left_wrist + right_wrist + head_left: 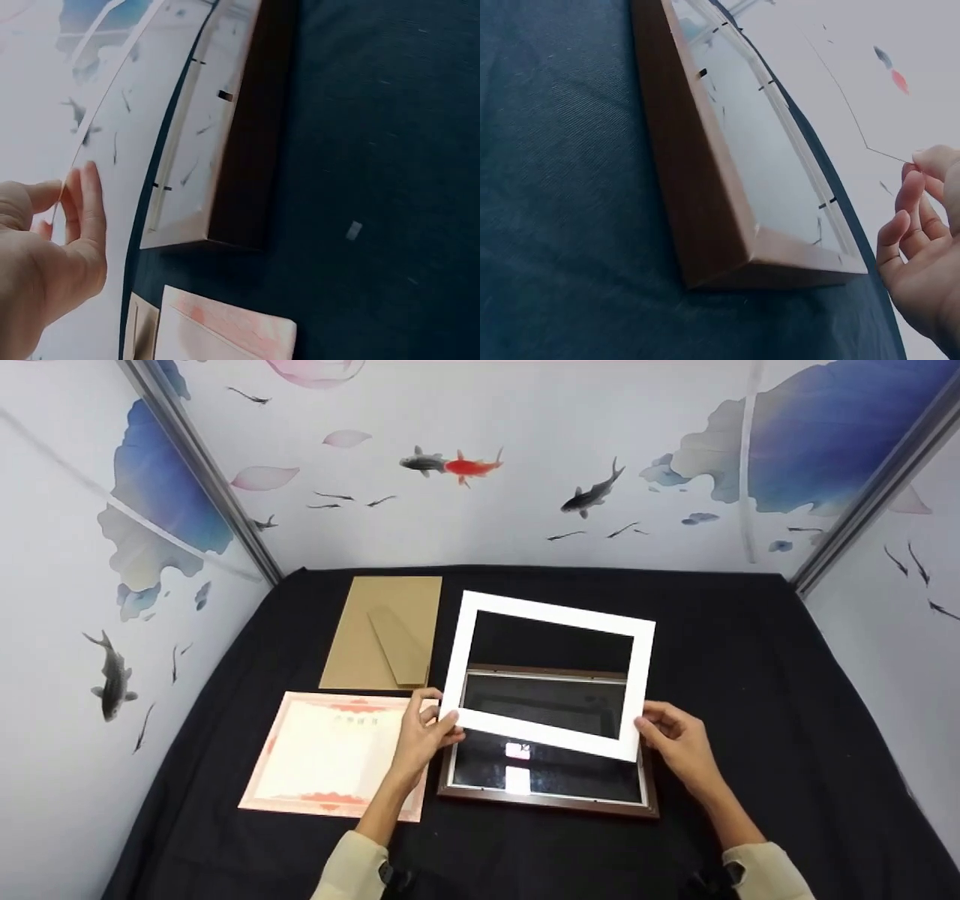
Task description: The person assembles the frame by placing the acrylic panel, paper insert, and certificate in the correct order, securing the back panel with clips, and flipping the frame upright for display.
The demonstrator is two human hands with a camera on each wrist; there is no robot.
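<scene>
Cream sleeves (351, 864) nearest; left grip (424, 736), right grip (681, 741) both pinching white mat (559, 611), tilted above brown frame (547, 801)

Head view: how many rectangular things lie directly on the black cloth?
3: a tan rectangular board, back left; a cream paper sheet with pink border, near left; a brown rectangular frame, partly hidden by a white rectangular mat. More could lie underneath.

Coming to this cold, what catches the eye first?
A bright white mat stands out, pinched near its lower corners by the left hand and right hand above a brown frame. Left of the frame lies a pale sheet with pink trim, and a red fish shows on the white wall behind.
</scene>
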